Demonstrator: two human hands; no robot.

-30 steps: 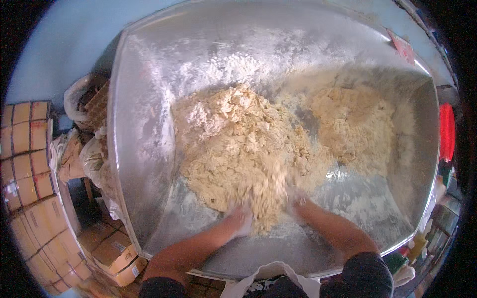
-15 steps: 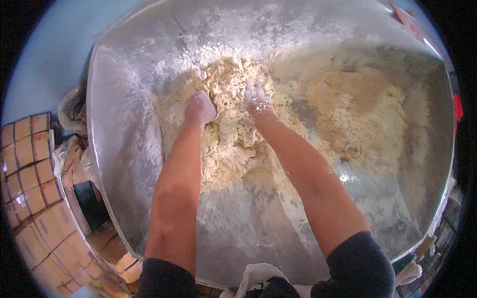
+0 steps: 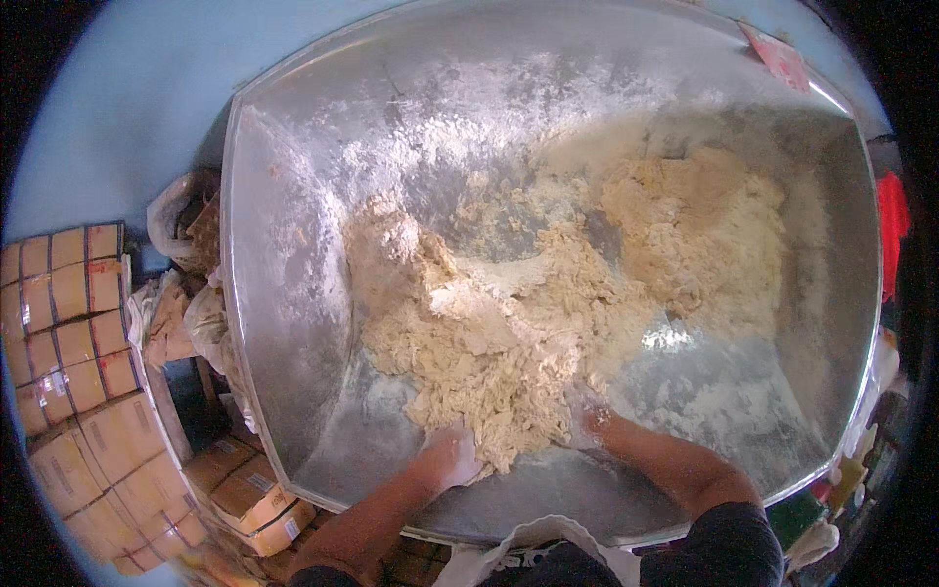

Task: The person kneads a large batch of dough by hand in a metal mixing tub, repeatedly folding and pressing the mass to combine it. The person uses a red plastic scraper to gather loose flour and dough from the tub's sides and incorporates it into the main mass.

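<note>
Blue wall fills the upper left of the frame, with stacked cardboard boxes down the left edge and crumpled bags wedged between them and a big steel trough, its floor dusted with flour. From my remote seat I note the change: half a second back both arms were stretched deep into the middle of the dough; now they have drawn back to the lower centre. Left hand lies flat and spread against the near edge of the shaggy dough mass, floured white, gripping nothing that I can see. Right hand is pressed into the same edge, fingers half buried, so I cannot tell how far it is curled. Dough itself sits mid-trough, a second looser heap toward the upper right. I judge this a pull-back stroke of kneading, with the mass dragged nearer and still ragged.
</note>
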